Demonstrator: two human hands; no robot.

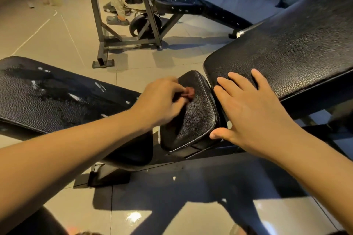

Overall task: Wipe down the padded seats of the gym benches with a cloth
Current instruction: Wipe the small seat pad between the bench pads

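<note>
Reddish cloth (189, 92) in left hand (160, 101)

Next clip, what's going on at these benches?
A person's left hand pinches a bunched reddish cloth against the small black seat pad, apparently mid-wipe. The right hand rests flat on the lower end of the tilted back pad beside it. A scuffed second pad lies at left.

Left hand (160, 99) curled, grip pinching cloth (189, 92), right hand (248, 108) flat, fingers spread
</note>
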